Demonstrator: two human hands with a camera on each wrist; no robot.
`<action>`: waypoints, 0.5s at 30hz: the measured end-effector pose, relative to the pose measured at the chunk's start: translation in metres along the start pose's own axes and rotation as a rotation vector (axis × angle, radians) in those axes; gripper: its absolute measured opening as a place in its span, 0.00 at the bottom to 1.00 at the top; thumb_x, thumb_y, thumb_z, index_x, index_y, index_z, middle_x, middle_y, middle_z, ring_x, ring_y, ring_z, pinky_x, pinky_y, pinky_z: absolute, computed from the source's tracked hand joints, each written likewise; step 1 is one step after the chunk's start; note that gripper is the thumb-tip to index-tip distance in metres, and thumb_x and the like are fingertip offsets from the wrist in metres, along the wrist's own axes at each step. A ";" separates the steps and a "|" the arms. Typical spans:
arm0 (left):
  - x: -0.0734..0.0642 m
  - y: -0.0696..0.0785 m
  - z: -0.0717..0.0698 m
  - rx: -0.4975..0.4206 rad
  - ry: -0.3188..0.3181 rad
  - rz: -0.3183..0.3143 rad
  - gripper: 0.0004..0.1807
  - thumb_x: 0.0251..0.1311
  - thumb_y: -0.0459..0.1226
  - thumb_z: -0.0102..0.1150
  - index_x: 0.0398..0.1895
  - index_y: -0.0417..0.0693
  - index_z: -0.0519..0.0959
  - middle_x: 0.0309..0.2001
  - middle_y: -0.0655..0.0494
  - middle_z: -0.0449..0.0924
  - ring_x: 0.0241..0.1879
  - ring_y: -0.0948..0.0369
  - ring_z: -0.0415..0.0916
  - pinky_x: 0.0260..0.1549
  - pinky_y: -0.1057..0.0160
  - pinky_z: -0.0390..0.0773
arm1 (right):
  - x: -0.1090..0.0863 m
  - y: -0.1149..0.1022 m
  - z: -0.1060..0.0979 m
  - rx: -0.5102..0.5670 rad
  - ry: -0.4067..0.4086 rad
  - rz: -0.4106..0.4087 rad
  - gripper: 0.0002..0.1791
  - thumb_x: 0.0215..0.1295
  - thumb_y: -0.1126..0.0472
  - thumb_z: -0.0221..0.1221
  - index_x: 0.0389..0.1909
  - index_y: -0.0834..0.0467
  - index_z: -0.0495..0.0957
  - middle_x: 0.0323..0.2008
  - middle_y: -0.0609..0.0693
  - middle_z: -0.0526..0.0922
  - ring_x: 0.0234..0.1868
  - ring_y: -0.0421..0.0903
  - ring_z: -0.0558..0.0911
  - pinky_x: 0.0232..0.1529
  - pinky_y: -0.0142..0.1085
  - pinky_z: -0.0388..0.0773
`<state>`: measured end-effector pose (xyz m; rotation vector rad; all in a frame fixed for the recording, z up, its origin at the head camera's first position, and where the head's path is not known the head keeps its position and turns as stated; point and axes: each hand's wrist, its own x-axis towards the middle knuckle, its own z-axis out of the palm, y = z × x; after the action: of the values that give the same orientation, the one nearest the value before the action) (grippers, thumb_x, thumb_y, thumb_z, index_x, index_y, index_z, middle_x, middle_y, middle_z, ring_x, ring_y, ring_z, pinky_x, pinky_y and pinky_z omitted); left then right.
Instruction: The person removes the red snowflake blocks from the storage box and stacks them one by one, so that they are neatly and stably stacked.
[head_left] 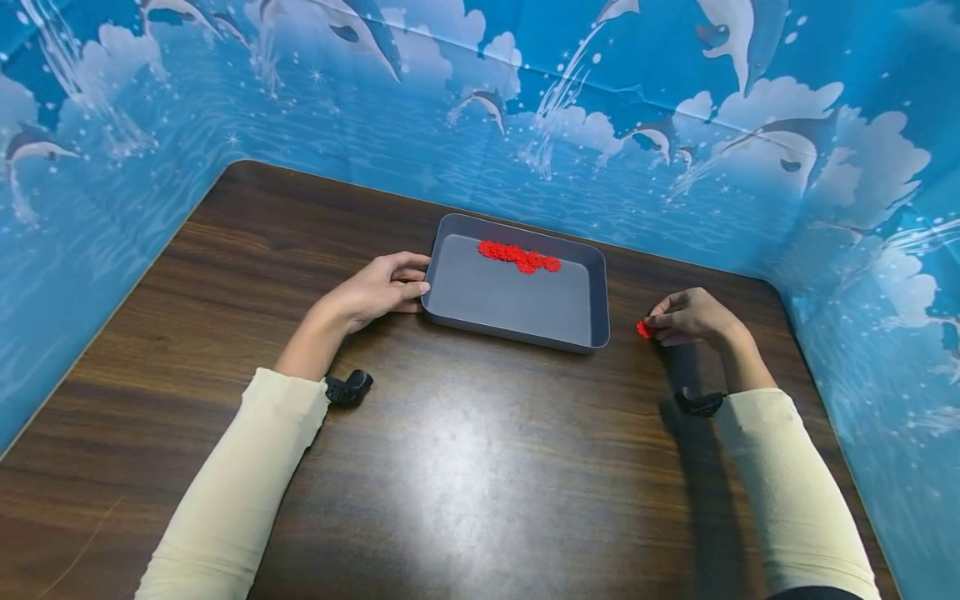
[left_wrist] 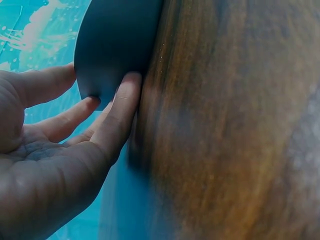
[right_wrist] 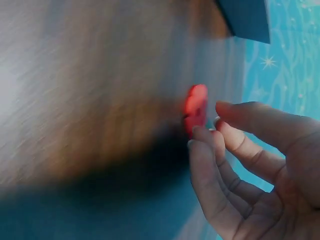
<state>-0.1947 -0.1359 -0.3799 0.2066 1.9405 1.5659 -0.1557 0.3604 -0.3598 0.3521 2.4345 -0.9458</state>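
Observation:
My left hand (head_left: 382, 287) touches the left end of a grey tray (head_left: 513, 308), its fingers lightly bent. In the left wrist view the fingertips (left_wrist: 130, 85) rest against the tray's outer wall (left_wrist: 117, 50), with the thumb at its edge. Right of the tray, my right hand (head_left: 693, 317) holds a small red disc (head_left: 644, 329) with a scalloped, flower-like edge at its fingertips. Seen from the right wrist, the disc (right_wrist: 196, 107) is tilted edge-on close to the tabletop; the exact finger contact is partly hidden. Several similar red discs (head_left: 517, 255) lie heaped along the tray's back.
Both stand on a dark wooden table (head_left: 450, 467). A blue cloth printed with dolphins (head_left: 555, 183) hangs behind and at both sides. Each wrist carries a small black camera mount, one (head_left: 349, 388) at the left and one (head_left: 699, 403) at the right.

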 end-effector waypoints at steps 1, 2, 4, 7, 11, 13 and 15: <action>0.000 0.000 0.000 0.000 0.002 -0.003 0.34 0.84 0.32 0.49 0.87 0.45 0.53 0.82 0.35 0.58 0.76 0.42 0.69 0.74 0.46 0.79 | 0.000 -0.003 -0.001 -0.003 -0.002 -0.005 0.14 0.79 0.66 0.61 0.55 0.73 0.78 0.42 0.56 0.91 0.37 0.41 0.90 0.45 0.42 0.95; 0.001 -0.001 0.000 -0.001 0.004 -0.006 0.34 0.84 0.32 0.49 0.87 0.45 0.53 0.82 0.36 0.58 0.76 0.42 0.69 0.74 0.46 0.79 | 0.000 -0.006 -0.002 -0.008 -0.002 -0.010 0.14 0.80 0.65 0.62 0.55 0.73 0.79 0.42 0.56 0.91 0.37 0.42 0.90 0.45 0.42 0.95; 0.001 -0.001 0.000 -0.002 0.008 -0.009 0.34 0.84 0.31 0.49 0.87 0.45 0.53 0.82 0.36 0.59 0.76 0.42 0.69 0.75 0.46 0.79 | 0.001 -0.015 -0.004 -0.027 -0.011 -0.030 0.14 0.80 0.64 0.62 0.55 0.72 0.79 0.43 0.57 0.91 0.38 0.43 0.90 0.46 0.44 0.95; 0.001 0.000 0.001 0.000 0.008 -0.004 0.33 0.84 0.31 0.48 0.87 0.45 0.54 0.81 0.36 0.59 0.77 0.42 0.68 0.75 0.46 0.78 | -0.001 -0.030 -0.009 -0.069 -0.011 -0.055 0.16 0.79 0.61 0.64 0.54 0.71 0.80 0.41 0.57 0.90 0.38 0.44 0.90 0.47 0.47 0.95; 0.001 0.001 0.001 0.004 0.008 -0.005 0.33 0.84 0.31 0.48 0.87 0.44 0.53 0.81 0.36 0.59 0.77 0.42 0.68 0.75 0.46 0.78 | -0.003 -0.050 -0.014 -0.100 -0.002 -0.100 0.15 0.79 0.60 0.64 0.54 0.69 0.81 0.46 0.61 0.90 0.39 0.46 0.91 0.48 0.49 0.94; 0.001 0.002 0.002 0.004 0.007 -0.009 0.34 0.84 0.31 0.49 0.87 0.44 0.53 0.81 0.36 0.59 0.77 0.42 0.67 0.75 0.46 0.78 | -0.004 -0.060 -0.014 -0.097 0.005 -0.117 0.14 0.79 0.60 0.64 0.54 0.68 0.82 0.49 0.61 0.91 0.40 0.47 0.90 0.48 0.48 0.94; 0.001 0.002 0.002 0.006 0.010 -0.013 0.34 0.84 0.32 0.49 0.87 0.44 0.54 0.81 0.37 0.59 0.77 0.43 0.68 0.75 0.47 0.78 | -0.003 -0.070 -0.013 -0.098 0.009 -0.129 0.14 0.79 0.60 0.64 0.54 0.67 0.83 0.48 0.60 0.91 0.41 0.47 0.90 0.48 0.47 0.94</action>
<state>-0.1946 -0.1334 -0.3788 0.1887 1.9505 1.5556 -0.1862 0.3183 -0.3107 0.1667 2.5261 -0.8759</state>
